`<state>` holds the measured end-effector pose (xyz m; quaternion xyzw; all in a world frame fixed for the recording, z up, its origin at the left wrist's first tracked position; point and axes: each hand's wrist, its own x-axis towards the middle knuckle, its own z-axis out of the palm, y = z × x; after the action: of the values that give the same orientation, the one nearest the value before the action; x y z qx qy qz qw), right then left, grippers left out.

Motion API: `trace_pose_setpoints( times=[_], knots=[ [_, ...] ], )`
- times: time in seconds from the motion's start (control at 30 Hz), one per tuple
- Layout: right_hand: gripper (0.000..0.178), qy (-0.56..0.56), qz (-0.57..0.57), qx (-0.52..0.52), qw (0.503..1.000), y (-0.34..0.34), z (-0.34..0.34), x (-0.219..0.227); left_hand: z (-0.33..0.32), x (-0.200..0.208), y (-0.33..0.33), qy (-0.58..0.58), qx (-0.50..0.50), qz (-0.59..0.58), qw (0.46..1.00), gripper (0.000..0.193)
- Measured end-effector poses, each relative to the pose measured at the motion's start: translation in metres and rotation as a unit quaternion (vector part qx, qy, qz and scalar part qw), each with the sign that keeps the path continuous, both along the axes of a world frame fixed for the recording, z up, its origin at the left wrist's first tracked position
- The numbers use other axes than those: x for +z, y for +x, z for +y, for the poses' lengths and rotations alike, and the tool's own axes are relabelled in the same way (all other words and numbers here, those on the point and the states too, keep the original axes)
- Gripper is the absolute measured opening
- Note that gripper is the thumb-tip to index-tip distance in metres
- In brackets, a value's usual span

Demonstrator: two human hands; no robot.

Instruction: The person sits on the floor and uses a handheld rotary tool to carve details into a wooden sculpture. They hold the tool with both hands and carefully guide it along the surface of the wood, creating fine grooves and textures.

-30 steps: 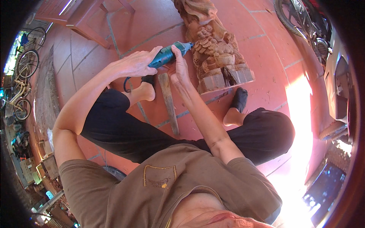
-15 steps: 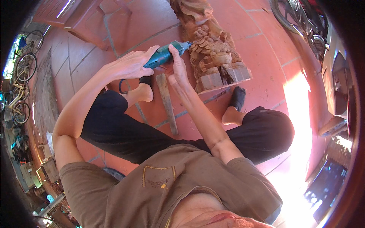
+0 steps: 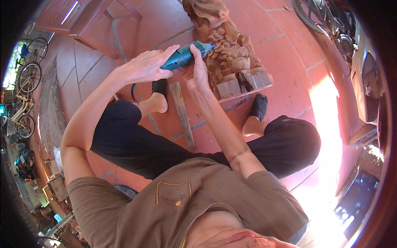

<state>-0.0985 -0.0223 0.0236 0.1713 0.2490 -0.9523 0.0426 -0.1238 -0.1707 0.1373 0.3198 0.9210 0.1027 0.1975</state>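
Observation:
A teal handheld rotary tool [image 3: 180,58] is held between both hands, its nose against the carved wooden statue [image 3: 235,51]. My left hand [image 3: 149,66] grips the tool's rear end, thumb and fingers on either side. Closer to the nose, my right hand [image 3: 197,74] closes on the body with its thumb on top; its other fingers are largely hidden beneath. The brown statue lies on the floor, its flat base toward me and detailed figures along its side. The tool's tip is too small to make out against the carving.
A long wooden stick [image 3: 182,113] lies on the red tiled floor [image 3: 285,78] between my feet. Brown wooden furniture [image 3: 93,35] stands at the far left. Bicycles [image 3: 28,78] line the left edge, and a motorbike [image 3: 331,25] stands at the far right. Wood chips lie near the statue.
Both hands and the rotary tool have shifted slightly right and away from me, so the nose reaches further over the carving. The statue has stayed nearly in place.

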Motion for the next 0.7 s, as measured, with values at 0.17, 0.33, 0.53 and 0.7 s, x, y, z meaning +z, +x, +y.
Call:
trace_pose_setpoints(
  times=[0.17, 0.33, 0.53, 0.7],
  knots=[
    [0.042, -0.012, -0.010, -0.003, 1.000, -0.004, 0.001, -0.006, 0.007, 0.007, -0.002, -0.010, 0.000, -0.010, 1.000, 0.083],
    [0.043, -0.015, -0.009, -0.005, 1.000, -0.002, 0.003, -0.001, 0.017, 0.016, 0.001, -0.004, -0.004, -0.005, 1.000, 0.080],
    [0.044, -0.004, 0.000, -0.015, 1.000, 0.004, 0.002, 0.006, 0.021, 0.016, 0.006, -0.003, -0.016, 0.024, 1.000, 0.081],
    [0.045, -0.008, 0.000, -0.019, 1.000, 0.009, 0.000, 0.010, 0.023, 0.022, 0.011, -0.018, -0.005, 0.005, 1.000, 0.083]
  ],
)
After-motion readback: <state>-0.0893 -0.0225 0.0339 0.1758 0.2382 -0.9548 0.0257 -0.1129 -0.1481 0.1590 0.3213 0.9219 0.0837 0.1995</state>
